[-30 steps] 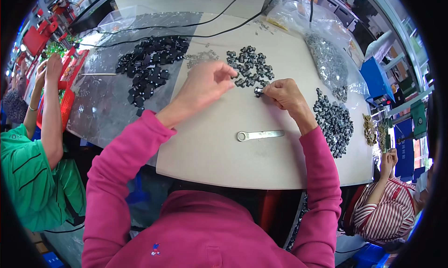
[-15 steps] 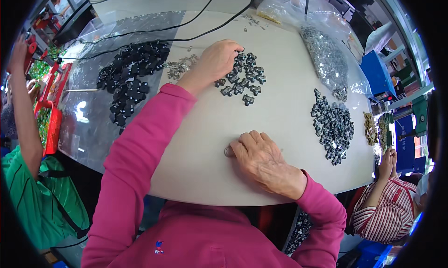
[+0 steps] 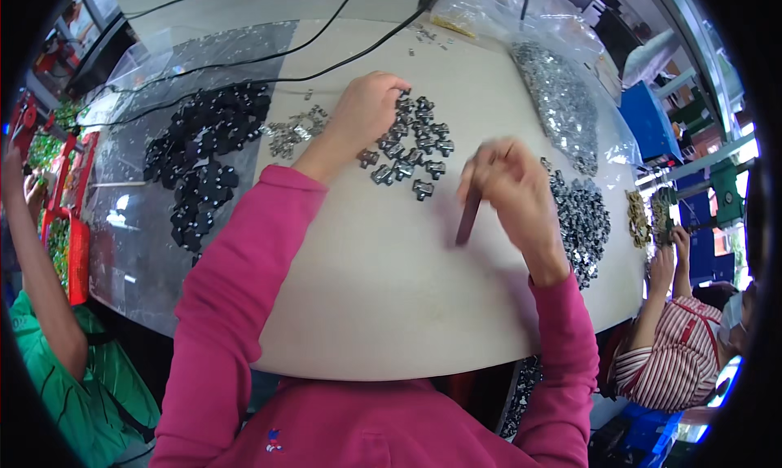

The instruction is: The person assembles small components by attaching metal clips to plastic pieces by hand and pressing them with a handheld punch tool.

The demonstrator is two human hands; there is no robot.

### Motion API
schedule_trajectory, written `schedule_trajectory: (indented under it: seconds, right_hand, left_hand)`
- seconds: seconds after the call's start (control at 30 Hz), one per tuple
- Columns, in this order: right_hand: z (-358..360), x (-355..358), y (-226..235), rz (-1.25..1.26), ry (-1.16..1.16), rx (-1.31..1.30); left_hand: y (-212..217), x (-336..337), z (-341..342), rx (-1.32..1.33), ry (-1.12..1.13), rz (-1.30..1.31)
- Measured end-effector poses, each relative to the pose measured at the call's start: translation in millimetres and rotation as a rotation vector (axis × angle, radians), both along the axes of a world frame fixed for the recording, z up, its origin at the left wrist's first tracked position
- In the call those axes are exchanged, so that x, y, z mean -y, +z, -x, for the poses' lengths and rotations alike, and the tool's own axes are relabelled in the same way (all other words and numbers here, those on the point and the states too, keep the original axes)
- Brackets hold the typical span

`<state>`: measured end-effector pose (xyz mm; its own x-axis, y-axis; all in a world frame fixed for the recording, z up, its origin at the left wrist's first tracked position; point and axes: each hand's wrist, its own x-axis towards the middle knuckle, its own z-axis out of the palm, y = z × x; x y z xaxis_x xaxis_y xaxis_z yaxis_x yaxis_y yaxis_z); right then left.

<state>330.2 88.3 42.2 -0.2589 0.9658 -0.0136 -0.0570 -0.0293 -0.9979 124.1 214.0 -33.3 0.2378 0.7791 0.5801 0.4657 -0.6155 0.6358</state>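
My left hand (image 3: pixel 364 114) is at the far left edge of a loose group of small cross-shaped black-and-metal parts (image 3: pixel 423 158). Its fingers are bent together, with the fingertips at a dark piece; what they pinch is mostly hidden. Blurred by motion, my right hand (image 3: pixel 517 191) is raised over the table between this group and a denser pile of similar parts (image 3: pixel 588 224). It grips a short dark reddish-brown bar (image 3: pixel 468 218), which points down toward the tabletop.
Black plastic pieces (image 3: pixel 204 154) are heaped on a clear sheet at left, beside small metal pieces (image 3: pixel 295 132). A clear bag of metal parts (image 3: pixel 554 93) lies at the far right. Black cables (image 3: pixel 342 66) cross the far side. Co-workers sit at both sides.
My right hand has risen from the near tabletop and moved away and to the right, showing the bar in it. My left hand stays by the group of parts. The view has shifted slightly.
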Motion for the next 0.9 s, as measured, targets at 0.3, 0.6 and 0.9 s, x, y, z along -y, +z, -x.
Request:
schedule_trajectory:
  seconds: [0.3, 0.6, 0.9]
  right_hand:
    - [-23, -76, -25, -0.338, -0.432, -0.16]
    - [6, -96, -16, -0.182, -0.424, -0.133]
    - [50, -105, -13, -0.284, -0.422, -0.249]
  left_hand:
    - [12, 7, 2, 0.119, 0.021, 0.284]
    - [7, 0, 7, 0.37, -0.056, 0.362]
    - [12, 1, 10, 0.281, -0.017, 0.465]
